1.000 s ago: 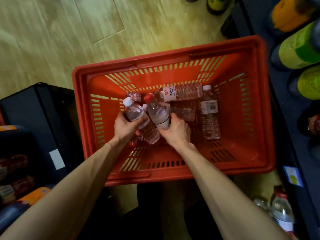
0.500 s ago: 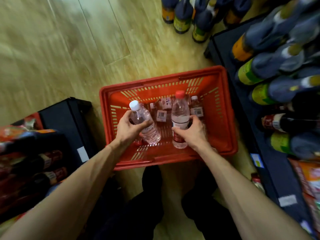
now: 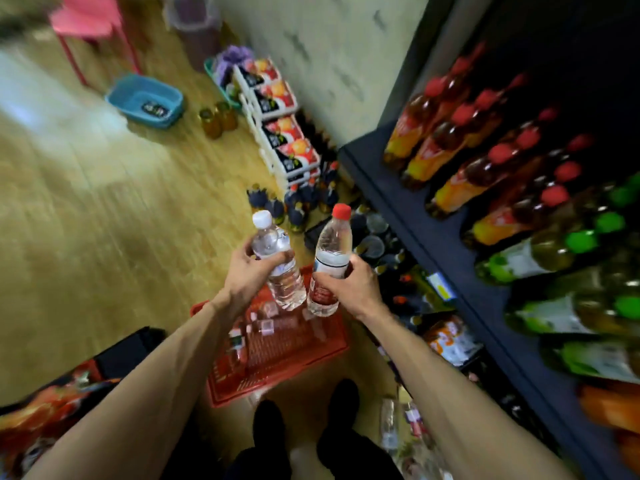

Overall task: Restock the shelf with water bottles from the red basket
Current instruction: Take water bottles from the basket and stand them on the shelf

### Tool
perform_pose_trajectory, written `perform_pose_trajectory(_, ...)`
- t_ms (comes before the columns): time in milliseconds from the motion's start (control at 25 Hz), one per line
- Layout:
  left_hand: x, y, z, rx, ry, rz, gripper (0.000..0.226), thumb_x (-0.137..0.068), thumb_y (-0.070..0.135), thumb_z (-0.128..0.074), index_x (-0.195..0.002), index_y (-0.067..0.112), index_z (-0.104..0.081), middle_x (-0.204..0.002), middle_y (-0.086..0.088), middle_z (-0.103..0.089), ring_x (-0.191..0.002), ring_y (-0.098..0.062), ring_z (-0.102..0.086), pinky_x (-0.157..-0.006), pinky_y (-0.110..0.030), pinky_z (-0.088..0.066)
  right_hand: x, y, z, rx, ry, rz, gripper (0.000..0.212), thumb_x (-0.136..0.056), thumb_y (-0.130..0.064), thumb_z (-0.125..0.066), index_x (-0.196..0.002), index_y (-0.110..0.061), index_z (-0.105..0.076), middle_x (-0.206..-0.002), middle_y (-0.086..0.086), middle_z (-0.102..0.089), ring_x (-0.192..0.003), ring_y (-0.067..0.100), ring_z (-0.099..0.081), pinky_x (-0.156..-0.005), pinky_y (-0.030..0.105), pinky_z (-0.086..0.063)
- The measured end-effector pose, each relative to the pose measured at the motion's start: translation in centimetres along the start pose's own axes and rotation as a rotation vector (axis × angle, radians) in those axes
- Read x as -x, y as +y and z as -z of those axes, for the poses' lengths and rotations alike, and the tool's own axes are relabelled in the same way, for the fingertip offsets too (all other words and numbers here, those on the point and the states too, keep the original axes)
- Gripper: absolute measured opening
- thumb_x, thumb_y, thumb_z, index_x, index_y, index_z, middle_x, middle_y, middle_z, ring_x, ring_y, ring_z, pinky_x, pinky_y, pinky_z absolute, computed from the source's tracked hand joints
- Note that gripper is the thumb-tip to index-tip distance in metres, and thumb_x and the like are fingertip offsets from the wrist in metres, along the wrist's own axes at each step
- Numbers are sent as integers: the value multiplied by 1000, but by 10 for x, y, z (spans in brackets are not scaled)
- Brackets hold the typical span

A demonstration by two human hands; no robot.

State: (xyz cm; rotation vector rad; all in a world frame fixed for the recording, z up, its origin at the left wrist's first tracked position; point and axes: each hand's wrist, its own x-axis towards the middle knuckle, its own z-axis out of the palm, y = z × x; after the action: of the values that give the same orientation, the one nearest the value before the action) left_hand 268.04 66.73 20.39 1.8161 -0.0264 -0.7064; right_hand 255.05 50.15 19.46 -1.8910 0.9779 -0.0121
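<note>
My left hand (image 3: 247, 273) grips a clear water bottle with a white cap (image 3: 277, 263), tilted slightly left. My right hand (image 3: 349, 285) grips a clear water bottle with a red cap (image 3: 329, 261) and a red-and-white label, held nearly upright. Both bottles are raised well above the red basket (image 3: 287, 372), which sits on the floor below my arms with several more water bottles lying in it. The dark shelf (image 3: 426, 223) stands to the right, lined with drink bottles.
Red-capped orange drinks (image 3: 460, 147) and green-capped bottles (image 3: 554, 251) fill the shelf. Dark bottles and juice cartons (image 3: 284, 133) stand on the wooden floor along the wall. A blue tub (image 3: 143, 100) and pink stool (image 3: 90, 26) lie farther off. A dark rack (image 3: 69, 386) is at the left.
Both hands have lifted their bottles up out of the basket. The view has risen and swung forward, so the basket now looks small and far below.
</note>
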Motion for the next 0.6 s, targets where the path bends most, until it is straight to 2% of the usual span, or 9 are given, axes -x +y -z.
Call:
perform_pose_trajectory(80,9,59,1,-21,-33,-97,44,-82,9,-85,-119,15,-64,-103,7,-73,-76,10,-70,-67,-7,-53,8,-40,37,-5,38,42,47,-71,-42,-87,-110,-23,-69,-100,-10,-74,-91,7,-70,-80,31,-59)
perform_pose_trajectory(240,32,165,9,-93,-95,-267,54,-80,15,-88,-128,15,-63,-106,10,-75,-84,5,-72,-77,-11,-56,29,-119,102,-13,174,123,61,-65,-63,-80,-113,-26,-70,-103,-9,-77,-94,8,-72,-81,39,-61)
perform_pose_trajectory(320,44,204,14,-131,-103,-338,56,-77,17,-90,-126,17,-64,-106,8,-75,-92,-2,-72,-92,-25,-59,38,-153,129,-12,231,177,58,-68,-59,-82,-114,-25,-71,-105,-8,-77,-95,9,-72,-81,37,-61)
perform_pose_trajectory(400,56,233,16,-171,-109,-402,54,-74,23,-92,-121,20,-66,-108,7,-77,-98,-7,-73,-98,-36,-58,52,-181,152,3,284,229,51,-73,-52,-83,-114,-25,-71,-103,-7,-77,-91,9,-70,-80,33,-59)
perform_pose_trajectory(480,69,262,18,-206,-92,-471,56,-73,26,-93,-122,18,-68,-107,8,-77,-97,-2,-73,-98,-34,-58,67,-199,176,14,334,267,48,-73,-51,-83,-114,-27,-71,-98,-9,-76,-87,8,-68,-78,30,-58)
perform_pose_trajectory(600,94,307,15,-279,-43,-585,55,-72,39,-92,-118,18,-71,-103,10,-77,-88,10,-69,-89,-20,-58,92,-216,208,0,390,291,59,-64,-62,-78,-114,-32,-70,-97,-14,-76,-89,6,-71,-81,35,-61)
